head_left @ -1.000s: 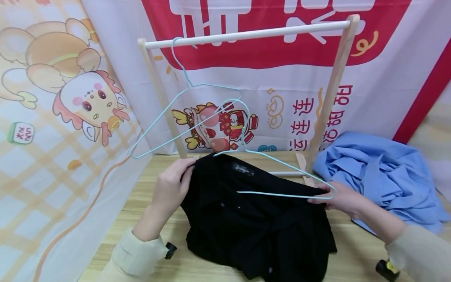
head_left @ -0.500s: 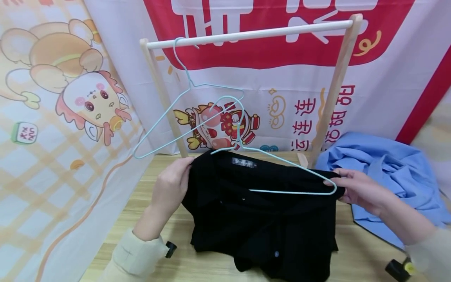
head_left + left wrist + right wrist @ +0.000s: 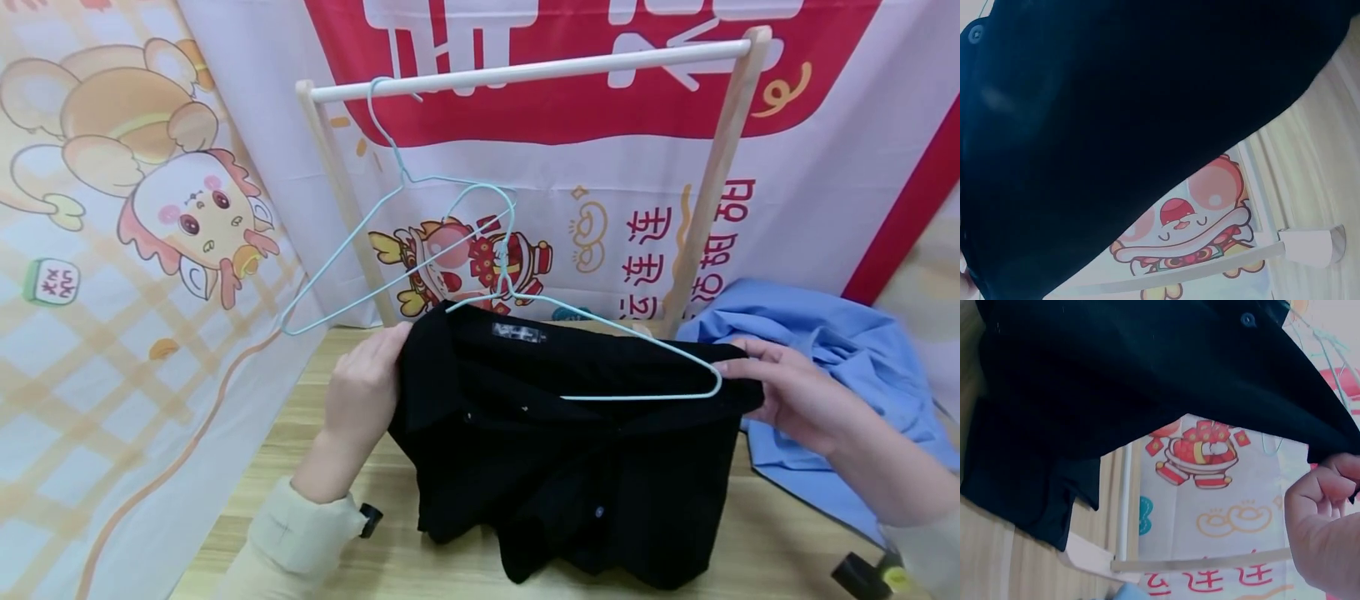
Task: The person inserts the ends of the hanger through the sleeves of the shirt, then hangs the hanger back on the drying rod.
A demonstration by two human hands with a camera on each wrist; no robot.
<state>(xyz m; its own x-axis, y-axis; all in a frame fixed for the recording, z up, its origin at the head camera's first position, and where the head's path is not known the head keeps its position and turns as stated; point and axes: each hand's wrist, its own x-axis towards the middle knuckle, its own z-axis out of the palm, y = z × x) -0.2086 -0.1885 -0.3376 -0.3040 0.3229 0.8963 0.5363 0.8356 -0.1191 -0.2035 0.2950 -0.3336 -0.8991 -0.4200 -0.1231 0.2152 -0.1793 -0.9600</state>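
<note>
A black shirt with a neck label and buttons is spread between both hands in the head view. A light-blue wire hanger sits in its neck opening; the hanger's left arm end is hidden inside the cloth. My left hand grips the shirt at its upper left edge. At the upper right edge, my right hand pinches the cloth, its thumb by the hanger's right corner. The right wrist view shows the right hand with cloth between its fingers. Dark fabric fills most of the left wrist view.
Behind the shirt stands a wooden rack with a second light-blue hanger hooked on its bar. A crumpled blue garment lies on the right of the wooden table. Printed cloth hangs behind and on the left.
My right hand has moved right and slightly up, drawing the shirt's right side outward past the hanger's corner. The shirt now hangs wider and a little higher. My left hand keeps its grip.
</note>
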